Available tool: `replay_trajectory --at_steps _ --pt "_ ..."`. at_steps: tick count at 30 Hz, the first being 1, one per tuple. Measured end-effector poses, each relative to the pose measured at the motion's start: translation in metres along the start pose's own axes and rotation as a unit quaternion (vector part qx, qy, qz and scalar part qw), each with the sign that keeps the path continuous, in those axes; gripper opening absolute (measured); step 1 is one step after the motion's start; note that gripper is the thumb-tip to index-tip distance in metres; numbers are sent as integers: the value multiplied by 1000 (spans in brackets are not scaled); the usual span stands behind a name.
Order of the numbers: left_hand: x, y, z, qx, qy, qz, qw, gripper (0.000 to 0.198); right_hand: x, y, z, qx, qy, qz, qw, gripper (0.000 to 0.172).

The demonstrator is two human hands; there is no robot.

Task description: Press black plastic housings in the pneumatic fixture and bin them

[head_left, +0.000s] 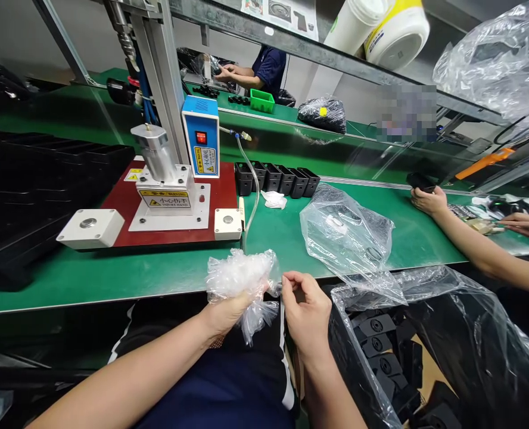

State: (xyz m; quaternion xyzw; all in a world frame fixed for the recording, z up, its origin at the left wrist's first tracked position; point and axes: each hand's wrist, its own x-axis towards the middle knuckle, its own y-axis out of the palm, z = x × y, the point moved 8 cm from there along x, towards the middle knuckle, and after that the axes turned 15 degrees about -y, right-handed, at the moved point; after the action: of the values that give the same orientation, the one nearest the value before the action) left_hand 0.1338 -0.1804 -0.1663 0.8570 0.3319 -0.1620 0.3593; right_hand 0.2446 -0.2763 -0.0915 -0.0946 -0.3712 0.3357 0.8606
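Observation:
My left hand (229,311) is closed around a crumpled wad of clear plastic film (240,277), held just in front of the green bench edge above my lap. My right hand (308,310) is beside it, fingers pinched on an edge of the same film near its right side. A clear plastic bag (349,238) lies on the green bench surface (157,268) to the right of my hands. Below my right hand an open plastic-lined box (425,345) holds several black plastic parts (378,342).
A small press machine (166,179) on a red base stands on the bench at left, with a blue control box (201,143). A row of black housings (276,177) sits behind. Stacked black trays (27,190) fill the left. A co-worker's arms (470,238) reach in from the right; another person (264,68) works farther back.

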Motion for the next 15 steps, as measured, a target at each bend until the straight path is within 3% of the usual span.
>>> replay_trajectory --at_steps 4,7,10,15 --pt "-2 2 -8 44 33 4 998 49 -1 -8 -1 67 46 -27 996 13" --pt "-3 9 -11 87 51 34 994 55 0 3 4 125 65 31 990 31" --pt "-3 4 -8 80 48 11 996 52 0 16 6 149 71 87 982 12" --pt "-4 -1 -4 58 29 -15 998 48 8 5 16 -69 -77 23 994 8"
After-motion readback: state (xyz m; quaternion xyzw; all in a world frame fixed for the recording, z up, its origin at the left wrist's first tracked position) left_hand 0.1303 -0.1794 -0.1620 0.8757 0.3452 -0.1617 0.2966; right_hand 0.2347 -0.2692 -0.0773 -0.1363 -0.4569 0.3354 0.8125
